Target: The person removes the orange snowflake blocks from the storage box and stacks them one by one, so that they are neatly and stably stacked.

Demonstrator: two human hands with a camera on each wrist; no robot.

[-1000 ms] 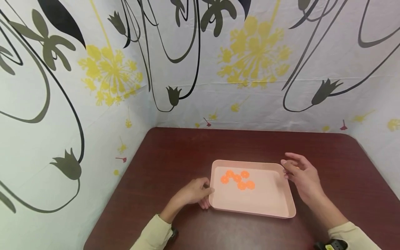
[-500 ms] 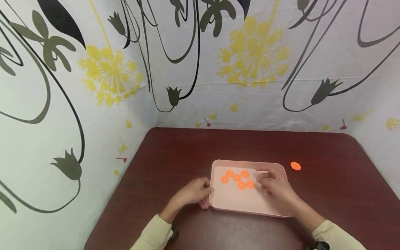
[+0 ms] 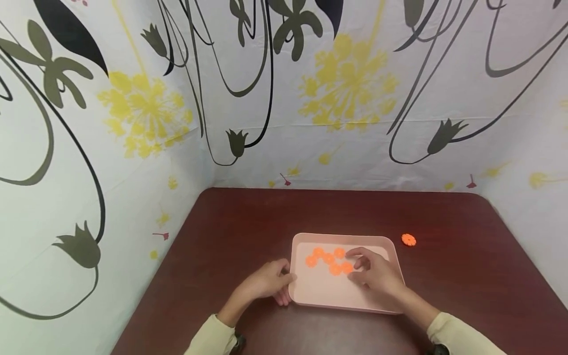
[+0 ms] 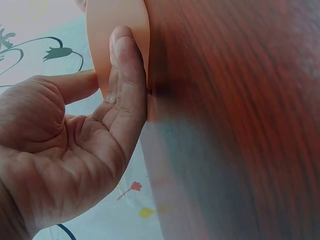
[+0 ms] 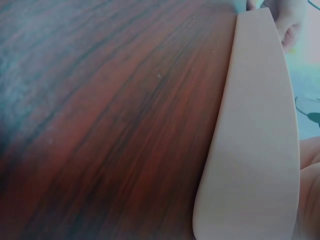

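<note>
A shallow pink tray (image 3: pixel 324 296) lies on the table in the head view. Several flat orange scalloped discs (image 3: pixel 328 258) are grouped in its left and middle part. At the tray's left end, my left hand (image 3: pixel 268 280) grips the wall, thumb at the rim and fingers along the outside; the left wrist view shows these fingers (image 4: pixel 127 75) against the wall. Above the tray's right half hangs my right hand (image 3: pixel 377 276), thumb and forefinger spread apart beside the rightmost discs. Only part of the right hand shows in the right wrist view, behind the tray wall (image 5: pixel 252 125).
One more orange disc (image 3: pixel 408 240) lies on the dark red-brown wooden table (image 3: pixel 248 217), beyond the tray's far right corner. White cloth (image 3: pixel 248 108) with flower prints hangs behind and to the left of the table.
My right hand has moved left from the tray's far right corner to over the discs in the tray, leaving one disc visible on the table. My left hand stays at the tray. The head view shifted slightly.
</note>
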